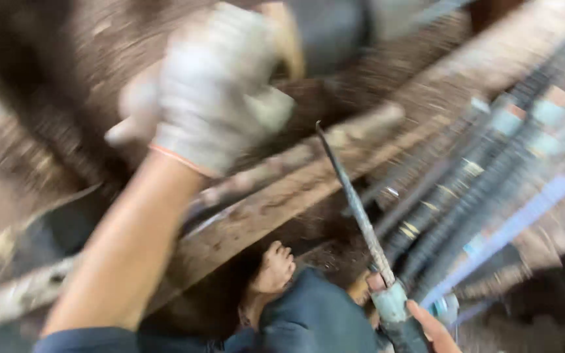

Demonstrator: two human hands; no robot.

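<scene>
Below your gloved left hand (pixel 214 88), which is closing around a wooden handle (pixel 287 39), the plank (pixel 282 196) is lying ready; your right hand (pixel 420 320) is gripping the hooked rod (pixel 354 202) upright, clear of the rebar bundle (pixel 485 176) beside it.

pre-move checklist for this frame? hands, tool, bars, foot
1. Left hand, in a white knit glove, on the yellow wooden handle: cannot tell, grip blurred.
2. Right hand holding the thin rusty metal rod at its taped lower end: ok.
3. Rod tip free, pointing up over the rough wooden plank: ok.
4. Bare foot away from rod and plank: not ok, it lies just under the plank.
5. Bundle of dark ribbed steel bars lying steady: cannot tell, motion blur.
</scene>
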